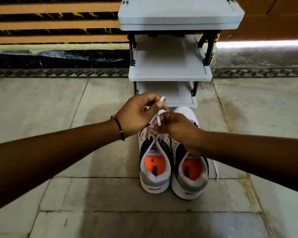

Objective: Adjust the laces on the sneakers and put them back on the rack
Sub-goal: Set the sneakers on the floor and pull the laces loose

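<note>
1. Grip: our left hand pinches a white lace loop at the fingertips, raised above the left sneaker.
2. Our right hand is closed on the same lace just beside it, over the tongue; both strands run down to the top eyelets.
3. Right sneaker touches the left one, heels toward us, orange insoles showing. Its lace end trails on the floor at the right.
4. Both sneakers sit on the floor, toes just in front of the rack.
5. Rack shelves are grey, three visible, stacked.
</note>
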Tool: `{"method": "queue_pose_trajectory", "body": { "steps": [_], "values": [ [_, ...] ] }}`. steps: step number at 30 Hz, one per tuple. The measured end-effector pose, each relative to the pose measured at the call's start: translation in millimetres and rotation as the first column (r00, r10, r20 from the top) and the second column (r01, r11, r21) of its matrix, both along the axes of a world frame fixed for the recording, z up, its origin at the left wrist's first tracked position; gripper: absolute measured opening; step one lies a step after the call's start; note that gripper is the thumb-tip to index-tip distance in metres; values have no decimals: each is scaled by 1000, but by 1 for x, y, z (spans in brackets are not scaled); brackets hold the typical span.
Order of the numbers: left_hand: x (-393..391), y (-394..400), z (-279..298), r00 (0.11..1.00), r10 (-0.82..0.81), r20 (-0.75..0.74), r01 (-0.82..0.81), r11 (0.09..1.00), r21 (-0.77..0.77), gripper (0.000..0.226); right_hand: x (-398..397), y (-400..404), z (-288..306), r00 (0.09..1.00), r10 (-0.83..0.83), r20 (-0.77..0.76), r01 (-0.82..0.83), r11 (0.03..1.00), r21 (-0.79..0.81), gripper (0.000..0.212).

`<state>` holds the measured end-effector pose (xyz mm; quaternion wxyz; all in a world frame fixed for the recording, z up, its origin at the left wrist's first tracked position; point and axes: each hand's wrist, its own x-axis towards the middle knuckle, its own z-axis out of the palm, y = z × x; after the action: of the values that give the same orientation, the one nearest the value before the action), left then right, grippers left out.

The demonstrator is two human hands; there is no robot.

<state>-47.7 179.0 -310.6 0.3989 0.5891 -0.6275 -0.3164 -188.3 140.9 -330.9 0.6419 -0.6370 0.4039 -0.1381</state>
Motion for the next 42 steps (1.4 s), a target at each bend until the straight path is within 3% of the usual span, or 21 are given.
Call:
{"method": "queue_pose_trajectory", "body": {
  "steps": [2, 7, 12, 14, 18, 19, 21, 24, 26, 28, 30, 31, 33, 34, 35, 37, 39, 42],
  "values": [
    [-5, 0, 7, 1000, -23, -7, 23, 1000, -19, 25, 1, -1, 12, 999, 30, 34, -29, 999, -18, 21],
    [-8, -4, 11, 998, -38, 50, 40, 998, -43, 25, -4, -3, 23, 996, 61, 65, -55, 995, -85, 14],
    [-5, -6, 5, 985, -107, 138, 99, 993, 63, 29, -8, -10, 25, 998, -2, 67, 5, 999, -44, 23],
    [-2, -4, 2, 974, -53, 220, 41, 997, 59, 31, -8, -15, 28, 999, 4, 41, -1, 998, -63, 29],
    [6, -5, 2, 902, 61, 428, -23, 995, -92, 38, -13, -22, 32, 1000, 25, 15, -23, 995, -102, 27],
    [7, -6, 3, 911, 67, 408, -39, 996, -75, 35, -14, -23, 33, 1000, 28, 9, -27, 995, -98, 25],
    [9, -8, 4, 971, -3, 237, -21, 995, 100, 26, -16, -26, 34, 999, 36, -4, -37, 995, -95, 24],
    [10, -4, 3, 966, -237, -101, 257, 863, 434, 25, -21, -30, 39, 998, 62, 6, -61, 986, -156, 25],
    [9, 0, 1, 928, -306, -211, 371, 790, 488, 28, -25, -32, 45, 995, 92, 30, -84, 976, -200, 22],
    [4, 3, 3, 924, -255, -284, 370, 779, 506, 22, -28, -34, 50, 991, 123, 49, -108, 967, -230, 19],
    [3, 2, 4, 968, -185, -170, 244, 855, 458, 17, -30, -37, 53, 989, 137, 64, -118, 965, -236, 18],
    [5, 1, 4, 985, -173, 0, 160, 907, 390, 20, -30, -39, 54, 988, 139, 71, -119, 965, -233, 16],
    [6, -2, 7, 936, -134, 324, 51, 967, 251, 27, -30, -43, 56, 987, 135, 89, -112, 968, -224, 13],
    [5, -2, 10, 930, -99, 353, 25, 978, 207, 28, -29, -44, 56, 987, 127, 101, -104, 971, -215, 13],
    [2, -2, 15, 953, -62, 297, 4, 981, 192, 27, -28, -45, 57, 987, 121, 109, -97, 973, -208, 13],
    [-3, -5, 26, 998, 58, 24, -62, 964, 257, 25, -25, -47, 58, 985, 124, 120, -98, 975, -201, 12],
    [-4, -7, 31, 960, 166, -225, -70, 922, 381, 23, -22, -47, 59, 983, 128, 134, -102, 976, -191, 12],
    [-4, -4, 32, 944, 149, -295, -13, 909, 417, 22, -21, -48, 61, 980, 134, 146, -107, 978, -178, 13]
  ]
}}
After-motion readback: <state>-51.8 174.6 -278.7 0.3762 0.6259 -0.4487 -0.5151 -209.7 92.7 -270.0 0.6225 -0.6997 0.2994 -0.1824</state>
